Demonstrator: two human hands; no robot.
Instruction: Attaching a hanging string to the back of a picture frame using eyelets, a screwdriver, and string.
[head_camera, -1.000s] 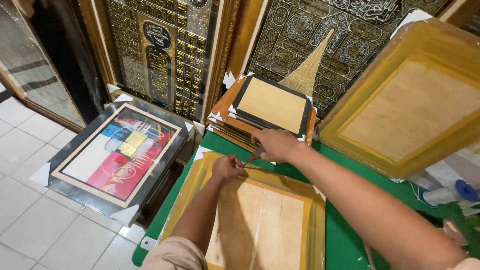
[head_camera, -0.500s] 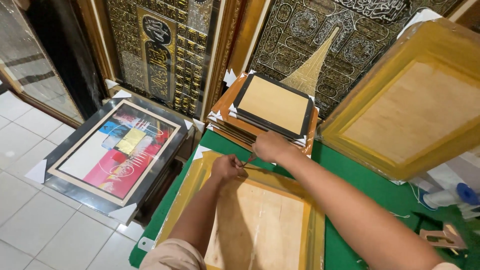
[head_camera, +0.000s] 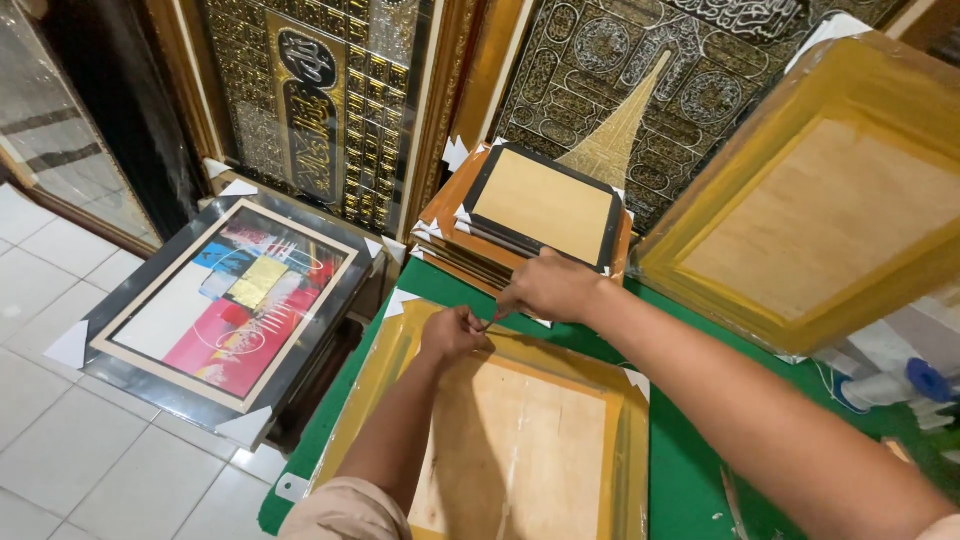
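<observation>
Both hands meet at the far edge of the gold frame (head_camera: 520, 430), lying face down on the green table (head_camera: 690, 470); the left hand (head_camera: 452, 333) pinches there to steady it; the right hand (head_camera: 548, 287) pinches something too small to tell.

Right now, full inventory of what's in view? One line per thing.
gold frame: 1, gold rim with plain wood backing, face down on the table under both hands
green table: 1, green top, centre and right
stack of frames: 1 stack, orange-brown with a black-rimmed one on top, at the table's far edge
leaning gold frame: 1, gold, back showing, tilted at right
abstract picture: 1, black frame, red, blue and yellow, tilted at left over the tiled floor
ornate panels: 2, black and gold, against the back wall
left hand: 1, pinching at the frame's far rim
right hand: 1, fingertips meeting the left hand's
</observation>
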